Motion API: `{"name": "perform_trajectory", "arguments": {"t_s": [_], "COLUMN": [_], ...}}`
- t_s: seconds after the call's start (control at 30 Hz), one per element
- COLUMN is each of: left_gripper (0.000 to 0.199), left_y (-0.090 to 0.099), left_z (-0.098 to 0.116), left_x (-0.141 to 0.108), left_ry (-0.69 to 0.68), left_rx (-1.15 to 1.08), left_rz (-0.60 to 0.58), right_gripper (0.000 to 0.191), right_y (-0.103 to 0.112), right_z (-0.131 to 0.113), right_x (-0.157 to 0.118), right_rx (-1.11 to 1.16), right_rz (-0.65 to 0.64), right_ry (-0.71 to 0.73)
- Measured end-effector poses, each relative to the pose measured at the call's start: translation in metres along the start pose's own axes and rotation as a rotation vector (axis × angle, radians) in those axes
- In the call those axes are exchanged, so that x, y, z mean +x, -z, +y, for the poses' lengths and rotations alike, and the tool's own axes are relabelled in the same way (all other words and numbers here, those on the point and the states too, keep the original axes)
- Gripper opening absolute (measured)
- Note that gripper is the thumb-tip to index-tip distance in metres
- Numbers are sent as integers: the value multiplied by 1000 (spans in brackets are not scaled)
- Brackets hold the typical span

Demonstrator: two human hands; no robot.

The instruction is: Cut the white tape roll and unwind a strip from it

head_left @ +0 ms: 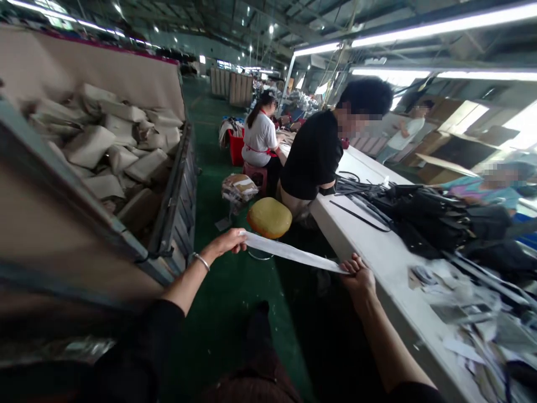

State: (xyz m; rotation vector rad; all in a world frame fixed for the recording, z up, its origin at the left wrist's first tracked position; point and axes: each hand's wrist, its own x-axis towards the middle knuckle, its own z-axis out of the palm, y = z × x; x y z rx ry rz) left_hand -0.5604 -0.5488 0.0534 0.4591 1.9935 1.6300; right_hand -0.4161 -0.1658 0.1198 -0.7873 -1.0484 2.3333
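Note:
A long white strip stretches between my two hands above the green floor; whether it is paper or cloth I cannot tell. My left hand, with a bangle at the wrist, pinches its far-left end. At the other end my right hand grips the strip close to the edge of the white table. The strip is fairly taut and slopes down to the right. Just beyond it stands a round stool with a yellow seat.
To the left a large metal-framed bin holds several pale bundles. A person in black leans at the table, and another sits farther off. Black straps and bags and scraps lie on the table.

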Motion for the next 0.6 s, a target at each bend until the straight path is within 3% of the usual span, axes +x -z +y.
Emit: {"name": "perform_trajectory", "arguments": {"t_s": [0.1, 0.17, 0.33, 0.5, 0.6], "left_gripper": [13, 15, 25, 28, 29], "left_y": [22, 37, 80, 137, 169], "left_z": [37, 63, 120, 153, 168], "left_x": [81, 134, 251, 337, 388], "left_ry": [-31, -48, -89, -70, -46], "left_rx": [118, 204, 423, 605, 700], "left_rz": [125, 182, 325, 438, 459], "right_gripper": [20, 16, 9, 19, 25], "right_y": [-5, -7, -9, 18, 33], "right_z": [21, 35, 56, 62, 66], "right_x": [55, 94, 179, 221, 233], "right_rx": [24, 24, -33, -231, -323], "right_rz": [-67, -100, -3, 33, -138], "right_ry": [-37, -73, -205, -290, -262]}}
